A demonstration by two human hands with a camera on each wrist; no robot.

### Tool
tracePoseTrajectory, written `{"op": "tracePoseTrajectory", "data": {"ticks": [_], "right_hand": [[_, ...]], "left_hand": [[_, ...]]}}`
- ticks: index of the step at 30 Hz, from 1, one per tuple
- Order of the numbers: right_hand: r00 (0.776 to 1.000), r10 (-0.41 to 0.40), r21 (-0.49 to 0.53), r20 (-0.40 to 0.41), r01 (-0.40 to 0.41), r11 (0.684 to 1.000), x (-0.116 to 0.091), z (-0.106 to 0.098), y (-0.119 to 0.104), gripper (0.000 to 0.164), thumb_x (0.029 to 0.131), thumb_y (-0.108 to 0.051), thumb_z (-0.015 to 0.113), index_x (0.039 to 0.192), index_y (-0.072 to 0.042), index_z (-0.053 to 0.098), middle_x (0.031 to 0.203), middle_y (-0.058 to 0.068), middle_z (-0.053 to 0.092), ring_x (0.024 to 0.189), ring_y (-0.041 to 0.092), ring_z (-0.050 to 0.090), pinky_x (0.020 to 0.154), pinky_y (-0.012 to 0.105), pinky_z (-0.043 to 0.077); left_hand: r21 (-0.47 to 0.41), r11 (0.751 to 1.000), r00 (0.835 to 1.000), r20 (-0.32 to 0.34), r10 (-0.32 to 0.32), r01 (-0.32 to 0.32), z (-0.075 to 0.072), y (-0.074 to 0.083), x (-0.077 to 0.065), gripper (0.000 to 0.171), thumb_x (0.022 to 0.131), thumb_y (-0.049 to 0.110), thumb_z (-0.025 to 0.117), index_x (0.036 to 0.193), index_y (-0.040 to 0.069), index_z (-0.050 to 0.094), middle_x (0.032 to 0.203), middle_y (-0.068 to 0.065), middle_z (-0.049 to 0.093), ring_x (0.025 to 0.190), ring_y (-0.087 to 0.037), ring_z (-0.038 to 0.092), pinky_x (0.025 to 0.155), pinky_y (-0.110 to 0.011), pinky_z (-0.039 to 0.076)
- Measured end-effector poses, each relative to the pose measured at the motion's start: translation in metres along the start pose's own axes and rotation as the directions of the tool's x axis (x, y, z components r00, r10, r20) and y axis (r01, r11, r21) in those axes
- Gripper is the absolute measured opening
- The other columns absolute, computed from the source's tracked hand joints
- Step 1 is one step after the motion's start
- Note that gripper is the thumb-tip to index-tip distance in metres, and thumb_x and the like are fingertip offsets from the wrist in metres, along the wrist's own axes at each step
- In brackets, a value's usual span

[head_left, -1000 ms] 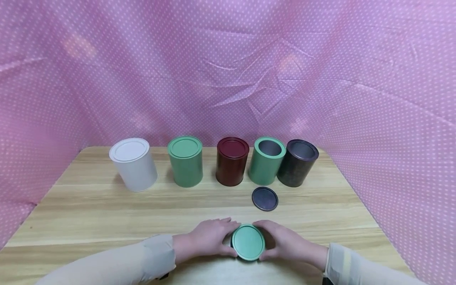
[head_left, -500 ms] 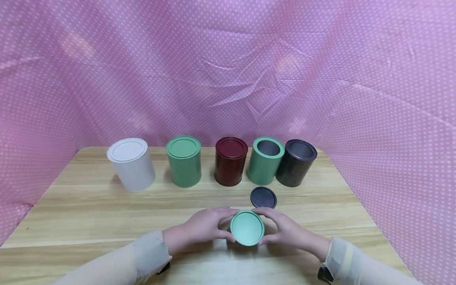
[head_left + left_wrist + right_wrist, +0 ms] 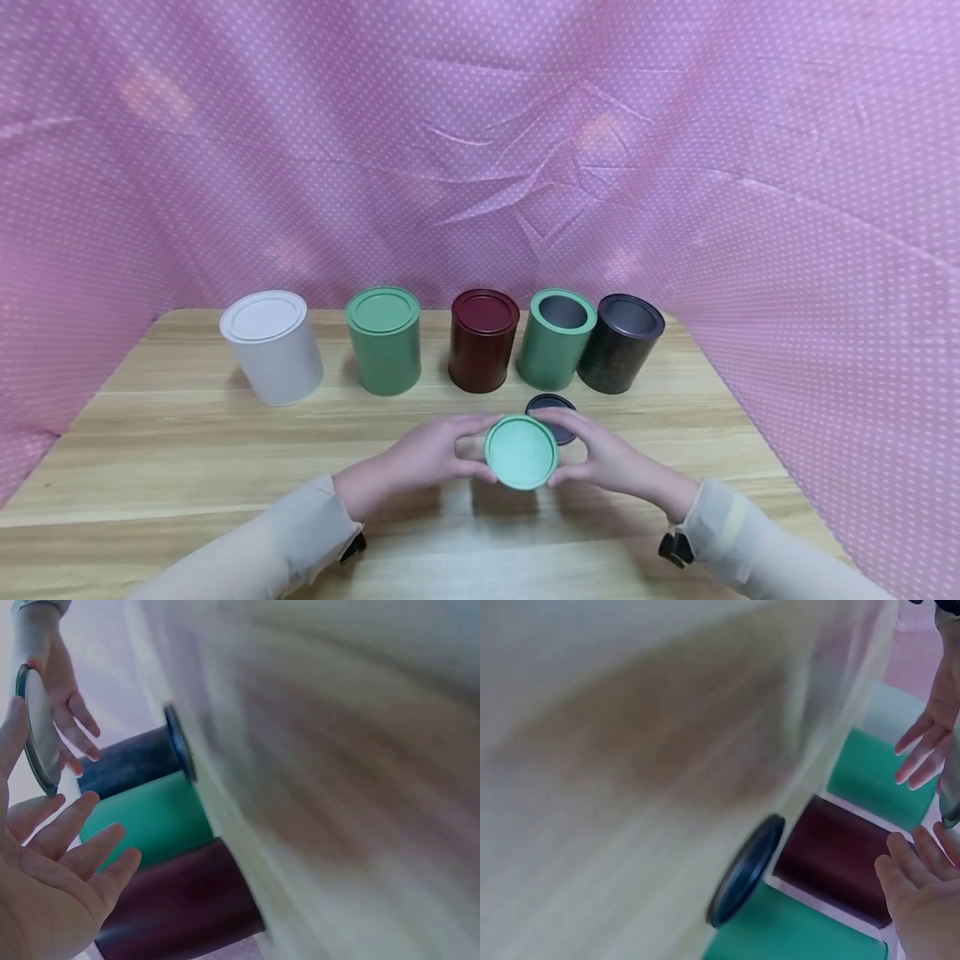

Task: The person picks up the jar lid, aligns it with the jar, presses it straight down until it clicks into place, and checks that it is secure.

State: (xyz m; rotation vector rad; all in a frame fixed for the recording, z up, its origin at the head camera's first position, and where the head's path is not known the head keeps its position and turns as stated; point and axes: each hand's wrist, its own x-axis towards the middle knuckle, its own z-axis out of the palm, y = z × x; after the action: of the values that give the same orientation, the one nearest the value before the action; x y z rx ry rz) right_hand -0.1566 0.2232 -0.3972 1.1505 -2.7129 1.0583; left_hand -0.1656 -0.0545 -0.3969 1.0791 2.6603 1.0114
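Observation:
A round green lid (image 3: 521, 452) hangs above the table, held between both hands. My left hand (image 3: 420, 458) pinches its left edge between thumb and forefinger, and my right hand (image 3: 611, 458) pinches the right edge the same way. Edge-on in the left wrist view, the lid (image 3: 42, 735) looks thin, with the other fingers fanned out away from it. Partly hidden behind my right fingers, a dark lid (image 3: 558, 433) lies on the table. Beyond it stand an uncovered green can (image 3: 551, 358) and an uncovered dark can (image 3: 617, 358), side by side.
A dark red can (image 3: 481, 358), a second green can (image 3: 386, 358) and a white can (image 3: 279, 362), all lidded, stand further left in the row. The wooden table (image 3: 187, 475) ends at a pink dotted cloth (image 3: 480, 167) at the back and sides.
Both hands have lifted the green lid off the tabletop and carried it forward, towards the cans. My right hand now overlaps the dark lid in the head view.

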Motion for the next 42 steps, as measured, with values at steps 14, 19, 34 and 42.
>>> {"op": "tracePoseTrajectory", "data": {"ticks": [14, 19, 34, 42], "right_hand": [[0.989, -0.136, -0.053, -0.064, 0.132, 0.99, 0.016, -0.031, 0.007, 0.08, 0.065, -0.016, 0.087, 0.135, -0.001, 0.052, 0.133, 0.014, 0.058, 0.126, 0.021, 0.051, 0.109, 0.028, 0.04], [0.991, -0.1, -0.063, -0.093, 0.094, 0.994, 0.024, -0.041, 0.008, 0.08, 0.065, -0.017, 0.087, 0.135, -0.002, 0.053, 0.134, 0.014, 0.058, 0.126, 0.019, 0.053, 0.106, 0.03, 0.044], [0.98, -0.113, 0.004, -0.164, 0.115, 0.993, 0.037, -0.065, 0.023, 0.075, 0.066, -0.007, 0.084, 0.134, 0.003, 0.052, 0.134, 0.021, 0.055, 0.129, -0.005, 0.04, 0.108, 0.011, 0.031], [0.988, -0.049, -0.06, -0.149, 0.04, 0.997, 0.043, -0.087, 0.024, 0.077, 0.069, -0.007, 0.083, 0.139, -0.002, 0.05, 0.139, 0.016, 0.053, 0.133, 0.002, 0.039, 0.112, 0.02, 0.029]], "left_hand": [[-0.084, 0.995, 0.996, -0.061, -0.057, 0.052, -0.016, 0.012, 0.02, 0.076, 0.076, 0.039, 0.08, 0.143, 0.022, 0.049, 0.148, -0.012, 0.046, 0.137, -0.029, 0.044, 0.107, -0.052, 0.042], [-0.032, 0.999, 0.995, -0.098, -0.023, 0.02, -0.026, 0.013, 0.033, 0.077, 0.075, 0.038, 0.081, 0.142, 0.018, 0.05, 0.145, -0.014, 0.048, 0.135, -0.03, 0.046, 0.106, -0.051, 0.043], [0.073, 0.995, 0.993, -0.091, 0.079, -0.073, -0.05, 0.018, 0.065, 0.077, 0.079, 0.038, 0.077, 0.144, 0.01, 0.046, 0.147, -0.009, 0.048, 0.139, -0.028, 0.041, 0.114, -0.045, 0.035], [0.117, 0.99, 0.99, -0.111, 0.093, -0.08, -0.057, 0.023, 0.085, 0.076, 0.081, 0.039, 0.076, 0.144, 0.011, 0.046, 0.147, -0.009, 0.048, 0.139, -0.028, 0.042, 0.113, -0.044, 0.037]]}}
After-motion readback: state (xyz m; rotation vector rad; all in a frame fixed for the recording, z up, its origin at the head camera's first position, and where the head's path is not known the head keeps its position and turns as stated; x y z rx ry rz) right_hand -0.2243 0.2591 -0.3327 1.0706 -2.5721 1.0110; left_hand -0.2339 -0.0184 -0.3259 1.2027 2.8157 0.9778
